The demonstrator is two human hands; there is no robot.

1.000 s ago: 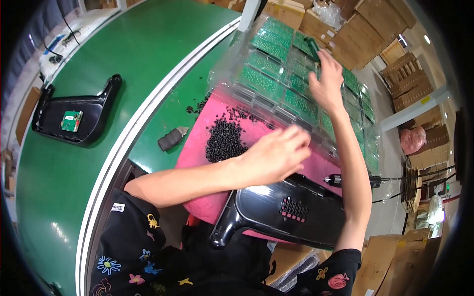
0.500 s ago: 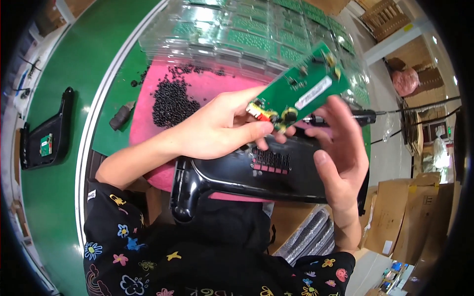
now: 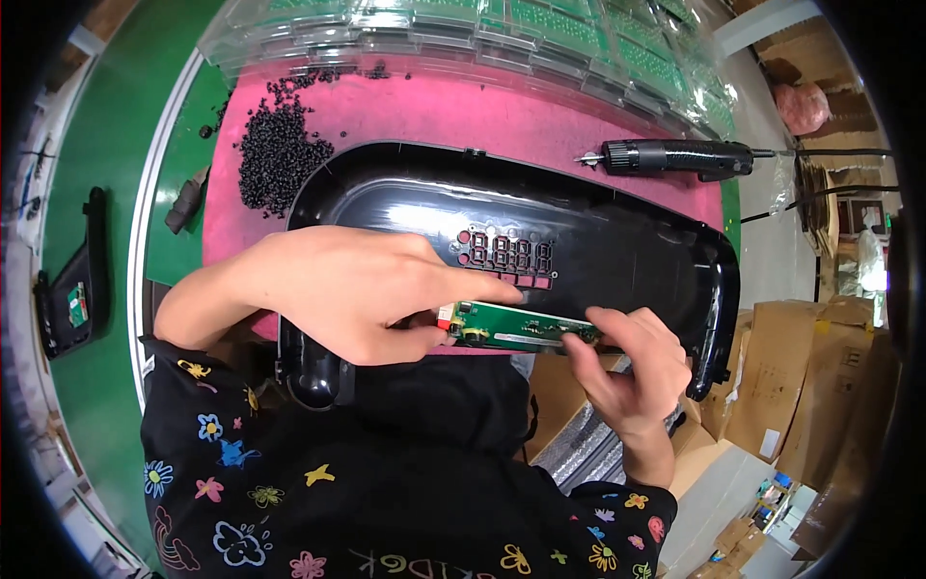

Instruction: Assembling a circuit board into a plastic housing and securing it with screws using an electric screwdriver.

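Between my two hands I hold a green circuit board (image 3: pixel 526 326), tilted steeply so that only a narrow strip of its component side shows. My left hand (image 3: pixel 362 294) grips its left end by a white and red connector, the index finger stretched along the upper edge. The thumb and fingers of my right hand (image 3: pixel 632 362) pinch the right end. Behind the board lies a black plastic housing (image 3: pixel 617 256), its hollow side up, with rows of digit-shaped and rectangular cutouts just beyond my left fingertip. The board is over the housing's near edge.
A black electric screwdriver (image 3: pixel 675 157) lies at the back right, its cable running right. Small black screws (image 3: pixel 275 159) are heaped on the pink mat (image 3: pixel 415 106). Clear trays (image 3: pixel 434 39) of green boards line the back. Another black housing (image 3: pixel 82 280) is at far left; cardboard boxes (image 3: pixel 781 376) stand right.
The circuit board has come down toward me and tipped from face-on to nearly edge-on. My right hand has closed on its right end. The view has shifted, showing more of the housing.
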